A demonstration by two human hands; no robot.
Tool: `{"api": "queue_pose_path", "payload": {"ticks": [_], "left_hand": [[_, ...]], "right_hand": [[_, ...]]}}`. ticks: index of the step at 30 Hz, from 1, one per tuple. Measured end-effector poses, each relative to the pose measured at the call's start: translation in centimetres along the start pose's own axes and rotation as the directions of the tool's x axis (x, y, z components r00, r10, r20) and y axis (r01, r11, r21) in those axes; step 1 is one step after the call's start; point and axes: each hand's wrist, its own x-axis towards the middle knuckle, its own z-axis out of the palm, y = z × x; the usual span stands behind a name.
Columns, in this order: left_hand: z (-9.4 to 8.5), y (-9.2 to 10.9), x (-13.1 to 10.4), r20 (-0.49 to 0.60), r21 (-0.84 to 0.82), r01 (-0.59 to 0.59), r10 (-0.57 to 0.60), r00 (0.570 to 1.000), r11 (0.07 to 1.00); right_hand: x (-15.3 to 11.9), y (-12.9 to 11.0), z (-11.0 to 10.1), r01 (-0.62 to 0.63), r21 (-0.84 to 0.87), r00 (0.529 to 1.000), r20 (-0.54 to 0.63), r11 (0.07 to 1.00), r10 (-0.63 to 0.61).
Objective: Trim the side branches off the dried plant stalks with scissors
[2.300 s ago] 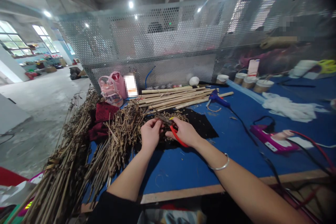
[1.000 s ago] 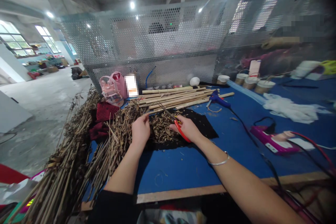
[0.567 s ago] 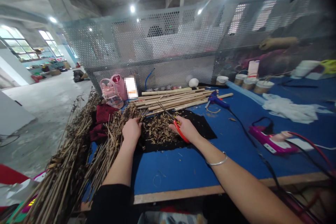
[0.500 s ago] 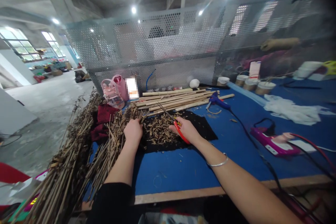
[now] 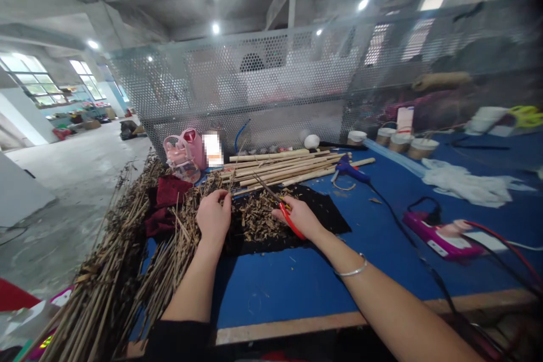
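Observation:
My right hand (image 5: 300,217) grips red-handled scissors (image 5: 289,219), their long dark blades pointing up and left over a heap of dried plant bits (image 5: 263,215). That heap lies on a black cloth (image 5: 328,212). Just left of it, my left hand (image 5: 213,215) is closed, thumb and fingers pinched at a thin dried stem (image 5: 232,180) that shows above the fingertips. Beneath and beside this hand spreads a bundle of dried stalks (image 5: 172,260) with withered heads. The hand itself partly hides the stem.
Pale wooden sticks (image 5: 280,168) lie behind the cloth, with a blue glue gun (image 5: 351,169) at their right. A purple power strip (image 5: 441,236) and cords occupy the right side. Pink bag (image 5: 192,147), paper cups (image 5: 423,148) and white gloves (image 5: 466,181) rest farther back, before a perforated metal screen (image 5: 297,76).
My left hand's fingers have lifted and curled into a pinch. The scissors stay in my right hand, nearly in place. The view has shifted slightly.

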Motion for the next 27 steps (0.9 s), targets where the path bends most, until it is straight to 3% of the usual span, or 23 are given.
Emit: {"api": "queue_pose_path", "payload": {"ticks": [7,12,15,17,20,23,25,27], "left_hand": [[0.9,1.0,-0.9,-0.067,-0.412,-0.082,0.059,0.996,0.908],[0.1,1.0,-0.9,-0.159,-0.322,-0.19,0.145,0.977,0.927],[-0.3,0.7,-0.7,-0.219,-0.23,-0.274,0.225,0.949,0.934],[-0.3,0.9,-0.9,-0.209,-0.194,-0.36,0.321,0.924,0.912],[0.1,1.7,-1.6,-0.159,-0.197,-0.419,0.393,0.906,0.886],[0.8,2.6,-2.6,-0.09,-0.329,-0.368,0.359,0.929,0.87],[1.3,3.0,-2.9,-0.032,-0.481,-0.242,0.26,0.965,0.842],[1.7,3.0,-2.9,0.065,-0.647,-0.009,0.066,0.996,0.762]], "right_hand": [[0.0,-0.7,-0.4,-0.044,0.047,0.994,-0.102,0.998,0.048],[0.2,-0.4,-0.5,-0.02,0.106,0.983,-0.181,0.994,0.039],[0.2,-0.3,-0.5,-0.002,0.197,0.984,-0.172,0.98,0.036],[0.1,-0.5,-0.6,-0.001,0.342,0.992,-0.115,0.94,0.043],[-0.1,-1.1,-0.8,-0.055,0.628,0.998,0.041,0.776,0.038],[-0.3,-1.7,-0.9,-0.09,0.758,0.994,0.105,0.645,0.016],[-0.4,-1.8,-0.9,-0.075,0.733,0.996,0.085,0.676,0.019],[-0.3,-1.7,-0.9,-0.032,0.616,0.999,0.032,0.787,0.016]]}}
